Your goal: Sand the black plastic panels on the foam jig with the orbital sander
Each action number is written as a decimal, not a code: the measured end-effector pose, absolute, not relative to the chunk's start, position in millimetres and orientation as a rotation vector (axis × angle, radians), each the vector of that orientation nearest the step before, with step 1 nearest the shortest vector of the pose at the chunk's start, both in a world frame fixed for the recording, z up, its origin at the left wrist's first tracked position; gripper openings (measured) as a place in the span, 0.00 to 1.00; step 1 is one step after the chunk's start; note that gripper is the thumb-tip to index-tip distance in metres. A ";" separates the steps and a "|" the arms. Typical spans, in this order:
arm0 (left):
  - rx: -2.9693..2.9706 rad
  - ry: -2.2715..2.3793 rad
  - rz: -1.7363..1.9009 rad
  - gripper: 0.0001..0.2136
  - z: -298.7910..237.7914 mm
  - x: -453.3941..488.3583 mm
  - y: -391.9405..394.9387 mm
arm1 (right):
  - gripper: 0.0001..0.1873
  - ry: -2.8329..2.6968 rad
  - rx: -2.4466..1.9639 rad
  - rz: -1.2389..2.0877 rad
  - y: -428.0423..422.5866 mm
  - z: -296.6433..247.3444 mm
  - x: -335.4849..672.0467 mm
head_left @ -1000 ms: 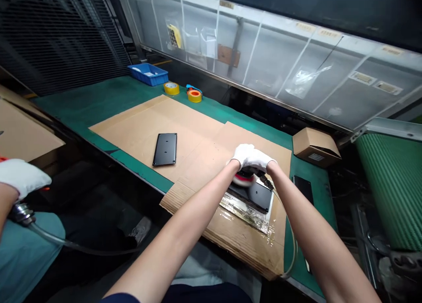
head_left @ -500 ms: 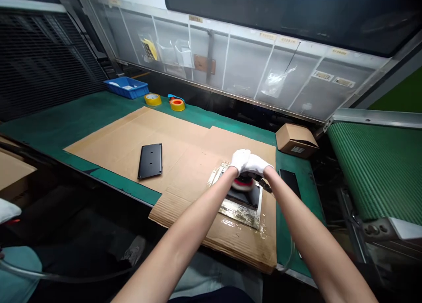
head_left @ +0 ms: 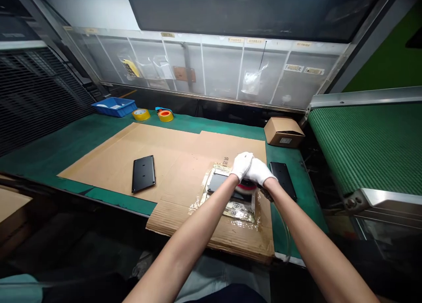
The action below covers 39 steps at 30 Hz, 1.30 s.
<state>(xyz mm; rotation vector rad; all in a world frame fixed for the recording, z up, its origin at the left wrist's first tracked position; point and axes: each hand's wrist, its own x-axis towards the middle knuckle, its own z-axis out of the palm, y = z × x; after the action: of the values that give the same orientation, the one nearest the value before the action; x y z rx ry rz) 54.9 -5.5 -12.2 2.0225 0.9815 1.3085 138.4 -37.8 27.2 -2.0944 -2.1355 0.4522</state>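
Here we go: our gloved left hand (head_left: 241, 166) and right hand (head_left: 261, 172) are clasped tight around the orbital sander (head_left: 245, 188), its red pad down on the black panel (head_left: 216, 182) right under our hands, on the cardboard (head_left: 178, 171).

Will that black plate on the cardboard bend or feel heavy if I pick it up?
The black plate looks stiff: it lies flat with straight edges. If metal, it may feel heavy for its thinness. Its smooth face could be slippery.

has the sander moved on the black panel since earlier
Yes, the sander has shifted rightward over the black panel, judged against the shiny film sheet under it.
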 end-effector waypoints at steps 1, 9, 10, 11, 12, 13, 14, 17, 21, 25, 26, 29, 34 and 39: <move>2.000 1.024 1.253 0.14 -20.3 55.0 -9.1 | 0.14 -2.128 -2.092 0.461 -47.8 23.0 137.3; 1.710 1.234 0.975 0.13 -30.0 68.4 -11.4 | 0.23 -2.048 -2.092 0.488 -54.6 1.4 152.1; 1.708 1.222 0.969 0.14 -27.5 74.5 -7.2 | 0.22 -2.051 -2.099 0.487 -49.2 1.0 158.1; 1.706 1.215 0.961 0.14 -26.3 79.8 -5.2 | 0.21 -2.057 -2.104 0.496 -46.4 -0.4 163.6; 1.706 1.214 0.957 0.15 -26.7 83.5 -6.2 | 0.22 -2.065 -2.098 0.511 -47.0 -2.9 167.9; 1.708 1.217 0.958 0.15 -28.7 85.2 -10.3 | 0.23 -2.070 -2.086 0.522 -50.9 -6.6 170.6; 1.710 1.224 0.961 0.15 -31.9 84.7 -16.8 | 0.24 -2.071 -2.074 0.527 -57.3 -10.9 171.6; 1.704 1.263 1.009 0.12 -42.2 75.1 -36.8 | 0.25 -2.089 -2.029 0.530 -76.7 -20.8 165.8; 1.673 1.252 1.074 0.12 -40.0 69.1 -27.6 | 0.25 -2.084 -2.067 0.508 -66.0 -10.4 157.4; 1.652 1.212 1.066 0.14 -34.6 77.2 -13.5 | 0.23 -2.098 -2.142 0.469 -52.1 1.2 160.7; 1.648 1.213 1.070 0.14 -36.5 77.9 -17.2 | 0.24 -2.096 -2.148 0.472 -56.1 -0.5 161.4; 1.643 1.248 1.097 0.13 -46.7 74.0 -37.8 | 0.28 -2.100 -2.098 0.509 -77.1 -12.5 160.6; 1.684 1.264 1.096 0.12 -44.5 75.2 -32.4 | 0.26 -2.038 -2.129 0.479 -69.9 -16.5 163.8; 1.714 1.226 1.047 0.12 -37.9 87.3 -25.1 | 0.26 -2.059 -2.137 0.444 -60.7 -17.6 177.1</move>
<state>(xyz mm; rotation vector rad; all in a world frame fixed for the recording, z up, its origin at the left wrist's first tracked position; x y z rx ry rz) 87.3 -25.1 -37.9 1.7137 1.2264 1.0473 177.1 -60.7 -17.6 -2.1366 -2.0586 0.4439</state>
